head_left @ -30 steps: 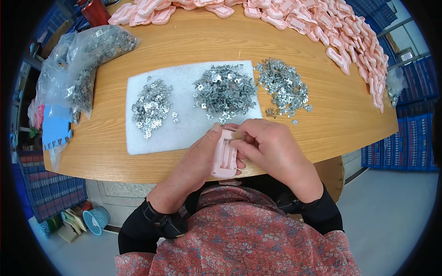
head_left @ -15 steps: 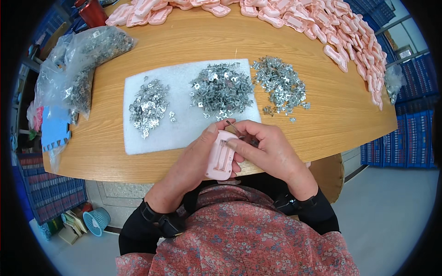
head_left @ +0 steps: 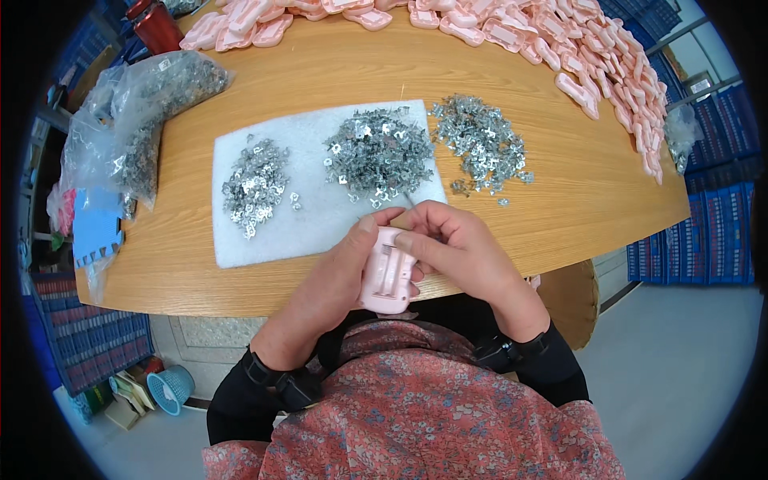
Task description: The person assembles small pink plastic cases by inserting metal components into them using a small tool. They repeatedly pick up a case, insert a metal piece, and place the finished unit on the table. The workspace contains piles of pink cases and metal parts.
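My left hand (head_left: 340, 260) is closed around a pale pink plastic casing (head_left: 384, 298), with the thumb along its upper left edge and fingertips showing past its right side. The casing has a long battery slot, facing up, with a small metal contact piece (head_left: 387, 250) at its upper end. My right hand (head_left: 460, 244) is closed, its thumb pressing on the casing beside the slot's upper end. A thin metal tool (head_left: 409, 197) sticks out beyond its curled fingers; its kind is hidden. Just beyond the hands lies a heap of small metal contact pieces (head_left: 376, 156) on a white foam sheet (head_left: 308, 148).
A smaller heap of contact pieces (head_left: 256, 188) lies on the foam's left, another heap (head_left: 484, 144) on the wooden table (head_left: 592, 192) to its right. Many pink casings (head_left: 552, 36) are piled along the far edge. Bags of metal parts (head_left: 140, 120) and a red canister (head_left: 156, 28) stand left.
My right fingers have shifted, and the thin tool now points away toward the heap instead of showing above the casing. The right thumb sits nearer the slot's top. My left hand keeps its hold.
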Motion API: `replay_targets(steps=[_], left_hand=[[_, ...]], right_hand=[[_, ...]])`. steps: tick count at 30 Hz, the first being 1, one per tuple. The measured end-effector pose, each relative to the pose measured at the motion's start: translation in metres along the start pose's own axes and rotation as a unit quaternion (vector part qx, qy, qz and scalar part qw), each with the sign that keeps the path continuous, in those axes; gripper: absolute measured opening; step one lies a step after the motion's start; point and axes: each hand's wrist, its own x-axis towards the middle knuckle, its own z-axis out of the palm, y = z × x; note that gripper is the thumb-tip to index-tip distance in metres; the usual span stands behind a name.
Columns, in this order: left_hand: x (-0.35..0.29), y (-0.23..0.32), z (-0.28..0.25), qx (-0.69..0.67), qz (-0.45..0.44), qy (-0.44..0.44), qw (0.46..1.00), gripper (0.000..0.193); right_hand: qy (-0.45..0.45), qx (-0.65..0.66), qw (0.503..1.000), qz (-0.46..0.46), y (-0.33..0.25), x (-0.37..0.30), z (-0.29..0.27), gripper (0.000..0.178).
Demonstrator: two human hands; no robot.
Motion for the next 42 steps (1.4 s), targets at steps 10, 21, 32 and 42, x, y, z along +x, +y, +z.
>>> replay_targets(steps=[10,21,32,42], left_hand=[[-0.006,0.008,0.005,0.341,0.103,0.034,0.934,0.040],[0.001,0.015,0.000,-0.051,0.019,0.024,0.998,0.037],[0.003,0.007,-0.004,-0.191,0.012,-0.034,0.981,0.039],[0.009,0.010,0.017,-0.104,0.026,0.107,0.988,0.036]], right_hand=[[0.027,-0.026,0.999,-0.019,0.000,-0.010,-0.009,0.021],[0.078,0.069,0.985,-0.135,0.008,-0.019,-0.007,0.013],[0.076,-0.052,0.970,-0.223,0.012,-0.019,0.012,0.016],[0.087,-0.260,0.866,-0.419,0.008,-0.022,0.019,0.031]])
